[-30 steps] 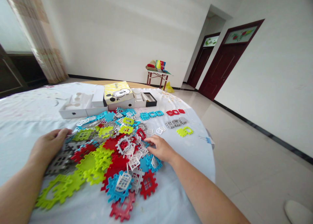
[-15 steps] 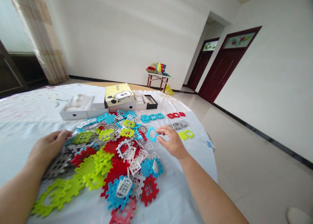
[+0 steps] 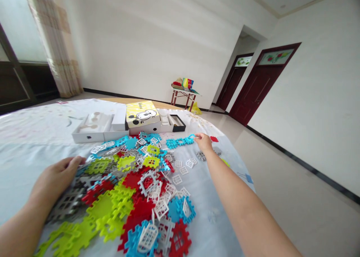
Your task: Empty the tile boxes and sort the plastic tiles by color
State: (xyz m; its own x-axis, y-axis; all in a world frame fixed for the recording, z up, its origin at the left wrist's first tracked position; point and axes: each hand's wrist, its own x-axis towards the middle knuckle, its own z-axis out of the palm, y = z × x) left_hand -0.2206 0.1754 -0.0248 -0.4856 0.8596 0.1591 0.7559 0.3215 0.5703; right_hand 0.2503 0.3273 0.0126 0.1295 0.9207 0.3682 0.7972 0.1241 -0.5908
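Note:
A big heap of toothed plastic tiles in green (image 3: pixel 101 203), red (image 3: pixel 180 239), blue (image 3: pixel 131 142) and grey (image 3: pixel 67 201) covers the table's middle, with small white lattice pieces (image 3: pixel 161 208) among them. My left hand (image 3: pixel 60 174) rests at the heap's left edge, thumb against the fingers; anything within it is hidden. Farther out, my right hand (image 3: pixel 204 141) pinches a blue tile at the right end of a blue row (image 3: pixel 180 141). Parts of a red (image 3: pixel 214 139), a grey (image 3: pixel 201 156) and a green row (image 3: pixel 225 162) show around my right forearm.
Behind the heap stand white open boxes (image 3: pixel 88 136), a yellow cartoon box (image 3: pixel 143 114) and a small black-edged box (image 3: pixel 179 128). The cloth-covered table (image 3: pixel 209 215) curves away at right. A small side table (image 3: pixel 185 91) stands by the wall.
My right hand has moved away from the heap to the blue row, carrying a blue tile. Loose white lattice pieces now show where it was. My left hand has barely moved.

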